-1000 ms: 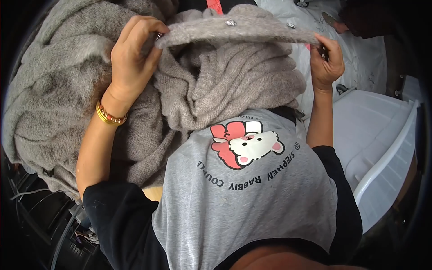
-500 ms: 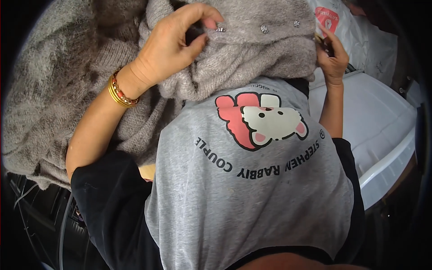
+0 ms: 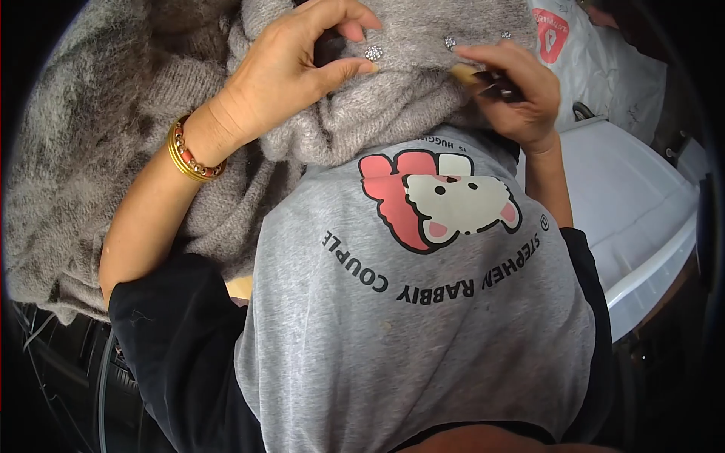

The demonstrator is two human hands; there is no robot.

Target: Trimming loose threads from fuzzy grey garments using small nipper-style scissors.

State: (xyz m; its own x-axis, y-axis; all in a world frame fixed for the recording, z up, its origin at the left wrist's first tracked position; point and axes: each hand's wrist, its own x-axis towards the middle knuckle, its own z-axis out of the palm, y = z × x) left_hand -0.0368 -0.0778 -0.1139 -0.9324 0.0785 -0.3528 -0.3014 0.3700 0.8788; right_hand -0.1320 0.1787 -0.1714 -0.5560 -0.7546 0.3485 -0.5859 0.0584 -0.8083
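A fuzzy grey-brown knit garment (image 3: 411, 94) lies bunched in front of me. Along its edge sit sparkling round buttons, including one (image 3: 374, 53) by my left hand and another (image 3: 451, 44) by my right. My left hand (image 3: 306, 64) rests on the knit, thumb and forefinger apart on either side of the nearer button. My right hand (image 3: 525, 90) is closed around a small dark tool (image 3: 502, 87), its kind unclear. A yellowish tip (image 3: 464, 74) shows at the tool's end, blurred, close over the knit below the second button.
More of the fuzzy knit (image 3: 75, 151) heaps up on the left. To the right stands a white plastic bin (image 3: 619, 181). Behind it lies a white plastic bag (image 3: 596, 68) with a red patch. My grey shirt front (image 3: 415, 340) fills the near middle.
My right hand has come left from beside the bag to the buttoned edge, bringing the dark tool. My left thumb has moved right, nearer the button.
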